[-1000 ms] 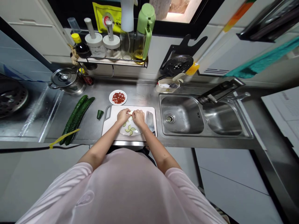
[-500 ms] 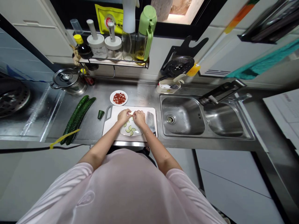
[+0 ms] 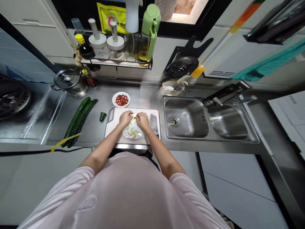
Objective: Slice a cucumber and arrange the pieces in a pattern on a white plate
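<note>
My left hand (image 3: 126,118) and my right hand (image 3: 142,120) meet over the far edge of a white plate (image 3: 125,135). Their fingers are pinched together around a small pale-green piece, which looks like a cucumber slice (image 3: 134,116); the fingers partly hide it. Curved cucumber slices (image 3: 133,133) lie in a fanned pattern on the plate's near part, with others closer to my fingers. Under the plate is a white cutting board (image 3: 111,130) with a grey handle. A knife (image 3: 153,123) with a broad blade rests on the board's right side, beside my right hand.
Beyond the board stands a small plate (image 3: 114,101) of chopped red pieces. Left are a cucumber end (image 3: 102,116), two whole cucumbers (image 3: 79,121) and a lidded pot (image 3: 71,83). A double sink (image 3: 187,117) lies right. A seasoning shelf (image 3: 114,64) overhangs the back.
My left hand has shifted very slightly, and a little more of the pale piece shows between my fingertips. Everything else stays in place.
</note>
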